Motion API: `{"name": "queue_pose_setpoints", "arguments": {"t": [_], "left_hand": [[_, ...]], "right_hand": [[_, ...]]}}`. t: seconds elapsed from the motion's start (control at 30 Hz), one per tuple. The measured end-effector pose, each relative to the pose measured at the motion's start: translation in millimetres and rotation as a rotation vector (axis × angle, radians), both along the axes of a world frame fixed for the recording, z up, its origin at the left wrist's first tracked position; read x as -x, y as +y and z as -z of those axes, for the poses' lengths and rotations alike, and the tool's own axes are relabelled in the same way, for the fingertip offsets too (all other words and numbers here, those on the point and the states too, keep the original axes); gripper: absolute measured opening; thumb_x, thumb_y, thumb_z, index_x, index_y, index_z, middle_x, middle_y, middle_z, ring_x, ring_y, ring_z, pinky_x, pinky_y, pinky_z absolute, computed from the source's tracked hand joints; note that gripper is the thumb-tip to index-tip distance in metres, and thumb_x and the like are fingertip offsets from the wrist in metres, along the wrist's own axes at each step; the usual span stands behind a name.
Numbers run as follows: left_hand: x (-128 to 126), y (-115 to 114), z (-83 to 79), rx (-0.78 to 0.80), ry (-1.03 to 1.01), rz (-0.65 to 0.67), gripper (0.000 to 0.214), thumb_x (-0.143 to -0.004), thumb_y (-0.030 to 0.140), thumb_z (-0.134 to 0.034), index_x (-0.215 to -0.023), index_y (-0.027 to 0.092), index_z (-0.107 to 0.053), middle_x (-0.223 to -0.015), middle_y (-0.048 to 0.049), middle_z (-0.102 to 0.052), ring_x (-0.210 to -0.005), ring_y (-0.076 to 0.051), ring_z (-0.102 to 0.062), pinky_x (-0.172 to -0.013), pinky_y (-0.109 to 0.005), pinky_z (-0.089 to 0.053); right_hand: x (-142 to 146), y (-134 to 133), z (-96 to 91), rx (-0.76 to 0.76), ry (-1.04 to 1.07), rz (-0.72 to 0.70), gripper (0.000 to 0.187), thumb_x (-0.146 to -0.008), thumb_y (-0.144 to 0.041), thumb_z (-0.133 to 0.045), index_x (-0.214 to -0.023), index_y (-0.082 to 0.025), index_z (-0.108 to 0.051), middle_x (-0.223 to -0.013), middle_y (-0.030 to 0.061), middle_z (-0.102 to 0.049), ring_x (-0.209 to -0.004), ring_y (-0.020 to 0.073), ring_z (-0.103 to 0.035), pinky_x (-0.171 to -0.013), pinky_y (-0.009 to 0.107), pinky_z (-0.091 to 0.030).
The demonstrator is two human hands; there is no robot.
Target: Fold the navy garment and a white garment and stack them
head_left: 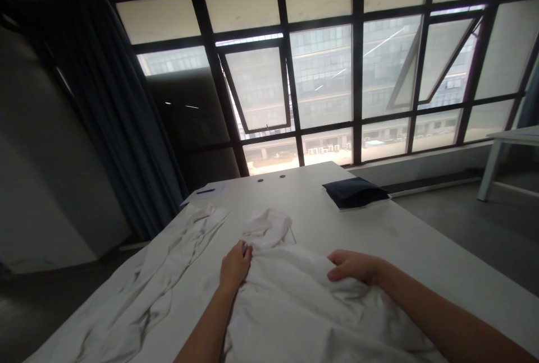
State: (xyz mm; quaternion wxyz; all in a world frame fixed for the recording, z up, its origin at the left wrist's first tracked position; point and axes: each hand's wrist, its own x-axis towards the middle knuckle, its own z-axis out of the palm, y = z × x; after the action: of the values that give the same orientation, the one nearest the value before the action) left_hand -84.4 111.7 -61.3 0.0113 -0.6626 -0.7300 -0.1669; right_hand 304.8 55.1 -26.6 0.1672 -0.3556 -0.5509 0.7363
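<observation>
A crumpled white cloth garment [290, 301] lies across the near middle of the table, its exact kind not clear. My left hand [236, 265] is closed on its left edge, the fingers curled into the fabric. On the right side, my right hand [352, 267] grips the same garment, with the thumb on top and the other fingers partly hidden in the folds. Between the hands the fabric spreads in loose wrinkles, and a bunched part [269, 223] extends beyond my left hand. Another rumpled white garment [155, 273] stretches along the table's left side.
On the white table [303, 189], a dark folded item [356, 192] rests at the right edge. A blue pen [205, 191] lies on paper at the far left. Behind are a dark blue curtain [113, 110] and tilted-open windows. A second white table [511, 136] stands at right.
</observation>
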Motion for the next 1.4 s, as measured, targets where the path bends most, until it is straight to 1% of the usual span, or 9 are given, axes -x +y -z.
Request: {"name": "queue_pose_setpoints", "arguments": {"t": [0.13,0.23,0.43,0.83,0.93,1.0,1.13,1.27,1.4], "left_hand": [[3.2,2.0,3.7,-0.020,-0.004,0.015,0.020,-0.102,0.038,-0.043,-0.101,0.024,-0.057,-0.102,-0.0047,-0.072,-0.093,-0.023,-0.067,-0.073,-0.029,-0.039],[6.2,4.7,6.5,-0.029,-0.015,0.013,0.020,-0.102,0.038,-0.043,-0.097,0.023,-0.056,-0.100,-0.0047,-0.072,-0.092,-0.022,-0.067,-0.072,-0.028,-0.039],[9.3,8.8,9.7,-0.042,-0.058,-0.036,0.023,-0.105,0.038,-0.036,-0.097,0.024,-0.053,-0.092,-0.0049,-0.072,-0.086,-0.022,-0.068,-0.069,-0.027,-0.038],[9.9,8.9,-3.2,-0.097,-0.064,-0.050,0.026,-0.106,0.037,-0.033,-0.099,0.023,-0.053,-0.087,-0.0067,-0.071,-0.081,-0.023,-0.067,-0.066,-0.029,-0.036],[17.4,9.2,-4.8,-0.120,-0.087,-0.072,0.025,-0.106,0.035,-0.032,-0.102,0.022,-0.053,-0.088,-0.0076,-0.071,-0.083,-0.024,-0.068,-0.068,-0.029,-0.038],[23.9,9.7,-4.9,-0.134,-0.104,-0.088,0.024,-0.106,0.034,-0.033,-0.103,0.022,-0.053,-0.090,-0.0082,-0.071,-0.084,-0.024,-0.068,-0.069,-0.030,-0.039],[34.0,11.6,-3.0,-0.167,-0.127,-0.115,0.020,-0.103,0.033,-0.037,-0.105,0.023,-0.054,-0.092,-0.0083,-0.071,-0.084,-0.026,-0.068,-0.069,-0.031,-0.042],[37.4,15.4,3.1,-0.240,-0.138,-0.115,0.020,-0.100,0.027,-0.040,-0.115,0.021,-0.052,-0.104,-0.0106,-0.069,-0.095,-0.026,-0.067,-0.078,-0.033,-0.047],[39.5,19.2,11.4,-0.303,-0.121,-0.046,0.033,-0.093,0.012,-0.041,-0.124,0.017,-0.047,-0.120,-0.0128,-0.061,-0.114,-0.024,-0.060,-0.095,-0.034,-0.046]], "right_hand": [[9.0,4.3,7.7,0.029,0.237,0.191,0.035,-0.067,-0.027,-0.069,-0.102,-0.021,-0.069,-0.090,0.0024,-0.075,-0.081,0.0211,-0.070,-0.076,0.033,-0.056],[4.0,8.8,8.9,0.063,0.320,0.221,0.040,-0.067,-0.026,-0.066,-0.107,-0.021,-0.067,-0.093,0.0031,-0.075,-0.082,0.0225,-0.071,-0.077,0.035,-0.056],[-25.8,17.0,-1.8,0.030,0.331,0.123,0.040,-0.069,-0.028,-0.075,-0.107,-0.017,-0.069,-0.096,0.0072,-0.076,-0.089,0.0232,-0.071,-0.083,0.034,-0.055],[-74.5,37.8,-20.2,-0.200,0.248,0.379,0.035,-0.073,-0.039,-0.078,-0.100,-0.020,-0.069,-0.087,0.0039,-0.074,-0.078,0.0187,-0.069,-0.073,0.028,-0.055],[-99.2,43.8,-19.4,-0.287,0.066,0.393,0.034,-0.075,-0.046,-0.075,-0.097,-0.021,-0.067,-0.087,0.0022,-0.073,-0.074,0.0180,-0.067,-0.067,0.027,-0.052],[-117.9,49.1,-18.6,-0.408,-0.213,0.344,0.034,-0.076,-0.051,-0.072,-0.088,-0.019,-0.068,-0.082,0.0020,-0.072,-0.072,0.0190,-0.066,-0.064,0.027,-0.050],[-148.6,64.3,-18.1,-0.877,-0.845,0.450,0.026,-0.069,-0.043,-0.076,-0.071,-0.019,-0.066,-0.074,0.0039,-0.070,-0.073,0.0233,-0.065,-0.066,0.029,-0.047],[-154.4,82.9,-17.8,-1.087,-0.926,0.695,0.014,-0.078,-0.028,-0.063,-0.090,-0.021,-0.065,-0.093,0.0068,-0.070,-0.091,0.0241,-0.064,-0.080,0.031,-0.045],[-134.9,92.6,4.0,-1.138,-0.981,0.969,0.036,-0.083,-0.013,-0.048,-0.118,-0.019,-0.057,-0.112,0.0105,-0.065,-0.095,0.0221,-0.062,-0.082,0.031,-0.045]]}}
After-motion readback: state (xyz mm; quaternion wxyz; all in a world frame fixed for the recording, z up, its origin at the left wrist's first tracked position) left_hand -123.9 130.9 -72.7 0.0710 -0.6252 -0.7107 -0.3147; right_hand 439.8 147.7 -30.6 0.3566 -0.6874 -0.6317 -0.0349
